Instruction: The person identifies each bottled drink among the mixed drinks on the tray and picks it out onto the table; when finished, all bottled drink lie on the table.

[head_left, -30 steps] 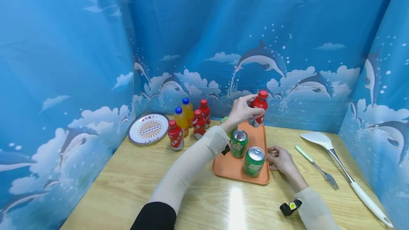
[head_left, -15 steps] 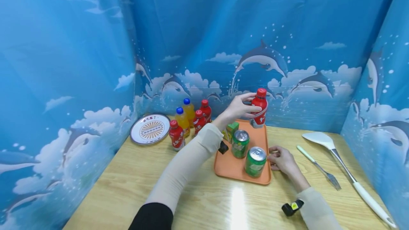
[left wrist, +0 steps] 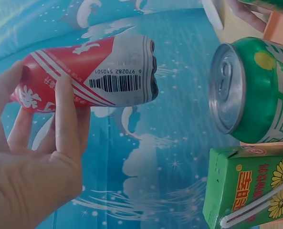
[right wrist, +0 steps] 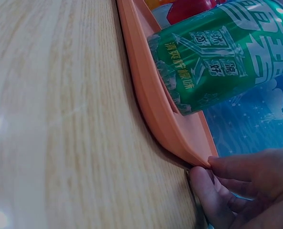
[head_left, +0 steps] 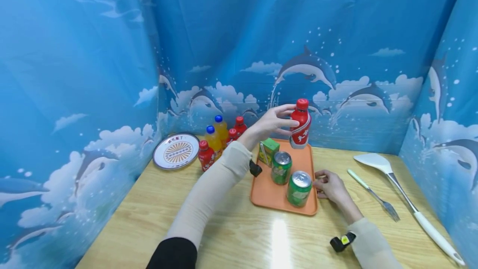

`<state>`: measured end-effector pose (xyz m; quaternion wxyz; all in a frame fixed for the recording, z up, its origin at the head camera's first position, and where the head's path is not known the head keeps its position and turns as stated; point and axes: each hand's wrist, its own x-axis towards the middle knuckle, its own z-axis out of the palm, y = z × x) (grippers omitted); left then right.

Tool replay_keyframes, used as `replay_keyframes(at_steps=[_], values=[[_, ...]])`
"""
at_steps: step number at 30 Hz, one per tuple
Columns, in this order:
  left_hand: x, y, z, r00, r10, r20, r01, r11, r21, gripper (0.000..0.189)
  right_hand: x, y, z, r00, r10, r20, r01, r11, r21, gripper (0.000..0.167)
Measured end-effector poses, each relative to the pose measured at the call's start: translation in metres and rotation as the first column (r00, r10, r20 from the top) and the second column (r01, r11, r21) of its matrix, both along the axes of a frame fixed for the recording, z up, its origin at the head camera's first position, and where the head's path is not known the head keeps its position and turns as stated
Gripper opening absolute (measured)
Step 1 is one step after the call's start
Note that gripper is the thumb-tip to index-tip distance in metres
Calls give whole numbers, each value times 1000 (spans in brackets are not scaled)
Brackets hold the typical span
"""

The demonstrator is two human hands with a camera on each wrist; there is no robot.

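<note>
My left hand (head_left: pixel 271 124) holds a red-and-white bottle (head_left: pixel 300 125) with a red cap in the air above the far end of an orange tray (head_left: pixel 263 194). In the left wrist view, fingers and thumb wrap the bottle (left wrist: pixel 93 74) near its cap end. On the tray stand two green drink cans (head_left: pixel 281 169) and a green juice box (head_left: pixel 269 150) with a straw on its side. At the tray's right edge is my right hand (head_left: pixel 331 188); the right wrist view shows its thumb and finger pinching the tray rim (right wrist: pixel 155 114).
Left of the tray are several bottles: red ones (head_left: pixel 206 155) and two yellow ones with blue caps (head_left: pixel 213 139). A patterned plate (head_left: pixel 176 151) lies at the far left. Rightward lie a fork (head_left: pixel 373 195) and a long white-handled spatula (head_left: pixel 399 198). A dolphin-printed curtain (head_left: pixel 239 32) encloses the table.
The left hand has drawn the bottle slightly left and upward. Its forearm has shifted left, uncovering the juice box and covering more of the red bottles. The right hand stays at the tray edge.
</note>
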<state>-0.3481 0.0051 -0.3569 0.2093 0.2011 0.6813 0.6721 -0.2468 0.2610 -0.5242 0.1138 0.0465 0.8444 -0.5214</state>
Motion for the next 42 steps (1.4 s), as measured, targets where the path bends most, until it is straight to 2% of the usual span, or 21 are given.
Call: replay_keyframes(at_steps=[8,13,18,25,29,34,42], values=[[8,-18,10,999,-49,-17,50,999,3,68,1,-3,-2,1000,0,8,0,1000,8,45],[13,-35,14,997,-53,-50,53,999,-3,65,0,-5,-3,1000,-1,5,1,1000,4,45],[20,-58,14,996,-24,-89,23,1000,-15,62,0,-5,-3,1000,2,3,-2,1000,3,45],[33,-101,12,989,25,-148,-33,998,-51,58,1,-5,-1,1000,7,17,-7,1000,3,44],[39,-121,7,981,46,-191,-67,992,-106,56,0,-4,0,1000,12,15,-12,1000,-5,45],[47,-141,-2,950,51,-308,-128,963,-237,55,-1,-2,0,1000,9,28,-9,1000,1,46],[63,-161,-22,905,118,-408,-286,880,-379,56,-1,-1,4,999,11,37,-11,1000,5,48]])
